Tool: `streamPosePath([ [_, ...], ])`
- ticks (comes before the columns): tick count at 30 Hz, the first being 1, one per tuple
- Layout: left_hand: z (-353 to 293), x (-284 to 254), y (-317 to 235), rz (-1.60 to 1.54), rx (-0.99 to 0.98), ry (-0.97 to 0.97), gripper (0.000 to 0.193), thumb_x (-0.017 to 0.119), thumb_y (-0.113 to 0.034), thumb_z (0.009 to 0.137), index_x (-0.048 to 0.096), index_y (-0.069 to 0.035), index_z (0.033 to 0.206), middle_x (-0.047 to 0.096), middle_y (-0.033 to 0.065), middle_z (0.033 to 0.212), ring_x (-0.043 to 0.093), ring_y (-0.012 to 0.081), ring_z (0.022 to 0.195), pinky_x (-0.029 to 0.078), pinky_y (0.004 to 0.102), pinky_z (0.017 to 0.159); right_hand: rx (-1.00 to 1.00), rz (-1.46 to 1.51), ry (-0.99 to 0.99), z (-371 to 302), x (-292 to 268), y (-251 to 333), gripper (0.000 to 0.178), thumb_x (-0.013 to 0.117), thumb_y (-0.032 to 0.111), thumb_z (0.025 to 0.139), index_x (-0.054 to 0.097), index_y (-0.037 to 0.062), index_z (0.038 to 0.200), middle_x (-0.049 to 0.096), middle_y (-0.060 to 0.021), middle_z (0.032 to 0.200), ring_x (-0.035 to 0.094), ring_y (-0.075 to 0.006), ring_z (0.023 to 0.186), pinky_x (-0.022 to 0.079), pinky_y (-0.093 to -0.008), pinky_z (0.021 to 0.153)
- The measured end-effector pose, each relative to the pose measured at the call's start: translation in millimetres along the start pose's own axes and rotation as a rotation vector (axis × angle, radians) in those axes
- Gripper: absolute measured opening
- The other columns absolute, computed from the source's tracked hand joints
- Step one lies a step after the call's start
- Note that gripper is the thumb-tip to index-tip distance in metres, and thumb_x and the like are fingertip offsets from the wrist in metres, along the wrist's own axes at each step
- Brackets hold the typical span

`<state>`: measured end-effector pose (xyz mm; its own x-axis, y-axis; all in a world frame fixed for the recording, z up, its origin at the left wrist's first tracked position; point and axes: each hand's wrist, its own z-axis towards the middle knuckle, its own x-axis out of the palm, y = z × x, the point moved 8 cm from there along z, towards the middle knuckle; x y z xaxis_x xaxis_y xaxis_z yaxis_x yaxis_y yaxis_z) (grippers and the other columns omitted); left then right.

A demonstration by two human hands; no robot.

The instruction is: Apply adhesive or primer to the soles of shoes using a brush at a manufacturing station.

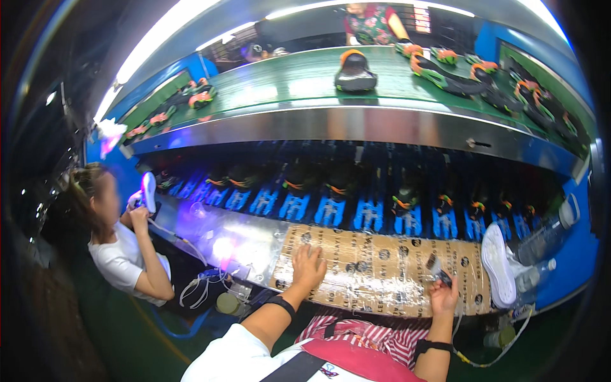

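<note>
Left hand (308, 266) lies flat and spread on the taped cardboard worktop (382, 267). Right hand (443, 294) pinches a small dark tool (438, 267) over the worktop's right end, near the white sole (498, 265). Tool looks light and rigid, so grab mid-body.

Bright overhead strips, dark fisheye rim, violet glow at the left.

From my remote seat I see long ceiling light tubes (172, 25) blown out to white, throwing glare along the green conveyor belt (299, 76) and its steel edge (356, 130). The shelf of shoes (331, 197) beneath lies in deep blue shadow. A violet lamp washes the foil-covered part of the bench (235, 242), which glints. Straight edges bow strongly, the corners go black, and detail softens and smears toward the rim, mostly at the left.
</note>
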<state>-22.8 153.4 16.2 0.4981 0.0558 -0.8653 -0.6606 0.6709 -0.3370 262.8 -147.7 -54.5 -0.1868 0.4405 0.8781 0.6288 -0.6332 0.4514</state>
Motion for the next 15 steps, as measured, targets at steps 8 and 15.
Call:
streamPosePath([
  [8, -0.3, -0.2, -0.1, -0.028, -0.021, 0.024, 0.041, 0.054, -0.030, 0.079, 0.052, -0.010, 0.115, 0.038, 0.0198, 0.126, 0.029, 0.0353, 0.122, 0.021, 0.0479, 0.099, -0.013, -0.029, 0.019, -1.2, 13.1, 3.2, 0.034, 0.044, 0.036, 0.090, 0.057, 0.0064, 0.100, 0.058, -0.0066, 0.071, 0.051, -0.0151, 0.061, 0.041, -0.0308, 0.059],
  [15, -3.8, -2.1, -3.3, -0.030, -0.025, 0.034, 0.041, 0.055, -0.030, 0.079, 0.053, -0.011, 0.115, 0.038, 0.0196, 0.127, 0.029, 0.0349, 0.122, 0.020, 0.0471, 0.100, -0.010, -0.022, -0.016, -3.9, 2.0, 4.4, 0.037, 0.042, 0.039, 0.090, 0.054, 0.0070, 0.106, 0.057, -0.0059, 0.072, 0.050, -0.0144, 0.061, 0.042, -0.0306, 0.059],
])
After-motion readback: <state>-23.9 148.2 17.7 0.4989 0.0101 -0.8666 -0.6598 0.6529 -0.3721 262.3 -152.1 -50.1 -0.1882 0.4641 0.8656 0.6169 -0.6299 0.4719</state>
